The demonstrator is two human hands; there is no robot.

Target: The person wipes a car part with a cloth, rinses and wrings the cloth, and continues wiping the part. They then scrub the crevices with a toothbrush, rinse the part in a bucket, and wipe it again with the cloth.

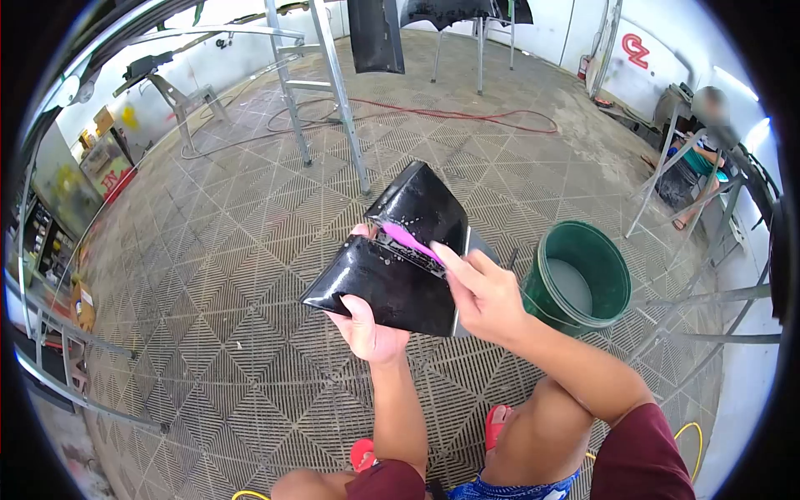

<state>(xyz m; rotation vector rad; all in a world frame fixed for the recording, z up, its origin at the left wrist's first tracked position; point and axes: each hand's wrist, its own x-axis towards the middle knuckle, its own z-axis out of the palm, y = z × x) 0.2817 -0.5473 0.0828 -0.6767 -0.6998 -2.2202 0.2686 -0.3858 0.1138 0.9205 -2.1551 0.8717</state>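
Observation:
My left hand [368,335] grips a glossy black plastic panel [379,287] from below, its thumb over the lower edge and fingertips showing at the far side. The panel has two broad faces with a recessed channel between them, and its surface is wet, with white suds or droplets. In my right hand [485,292] is a pink-handled brush [407,239], probably a toothbrush. The brush lies along the channel; its bristles are hidden. Right of the panel, close to my right hand, stands a green bucket [546,287] with greyish liquid inside.
A metal ladder-like stand [337,96] rises ahead, beside a hanging dark panel [375,37]. A red hose [467,112] lies across the ribbed floor tiles [250,367]. Another person [704,158] sits at right behind metal stands [654,179].

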